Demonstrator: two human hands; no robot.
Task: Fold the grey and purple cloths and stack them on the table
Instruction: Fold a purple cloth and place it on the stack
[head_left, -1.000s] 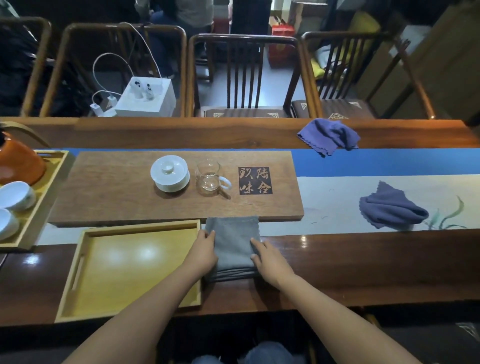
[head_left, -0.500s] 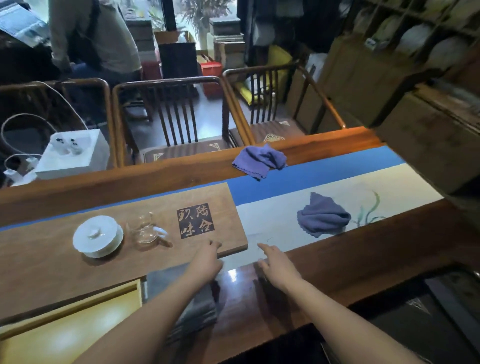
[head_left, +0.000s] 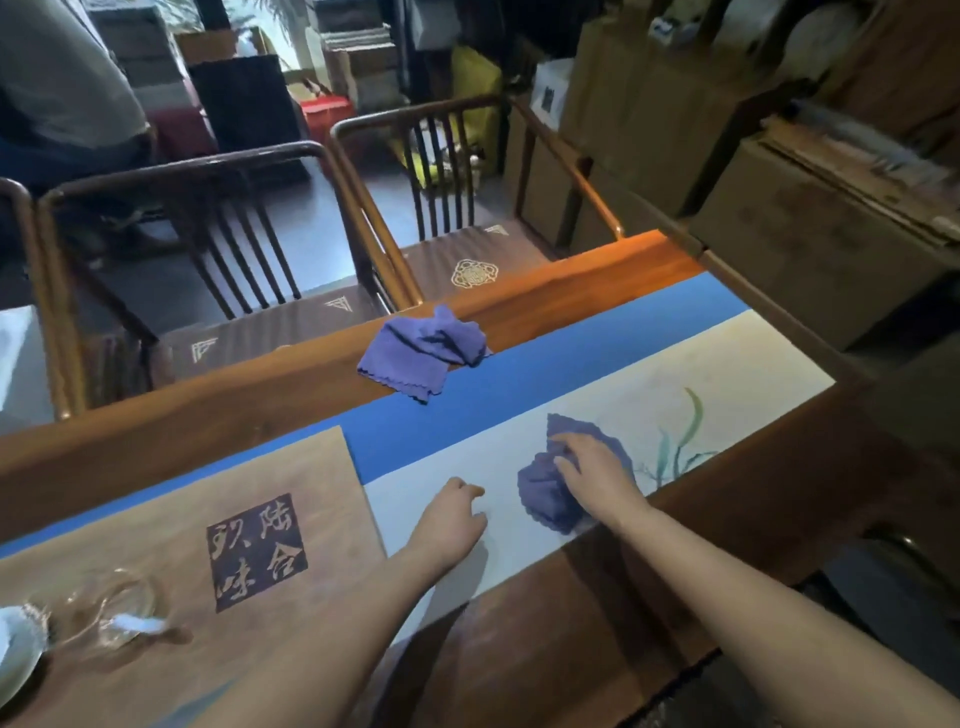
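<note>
two purple cloths lie on the desk (head_left: 613, 613): a crumpled near one (head_left: 550, 499) under the right hand (head_left: 597, 473), and a far one (head_left: 423, 353) at the blue runner's (head_left: 545, 364) edge. two hands show, the left (head_left: 449, 525) being bare of cloth. one wooden board (head_left: 171, 525) carries one glass pitcher (head_left: 117, 610) and one white lidded cup (head_left: 15, 660). three wooden chairs stand behind: one (head_left: 208, 218), another (head_left: 467, 171), and one (head_left: 21, 270) cut off at the left edge.

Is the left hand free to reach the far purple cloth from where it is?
Probably yes. The left hand is empty, and only bare blue runner lies between it and the far purple cloth. It would need a long forward stretch.
</note>
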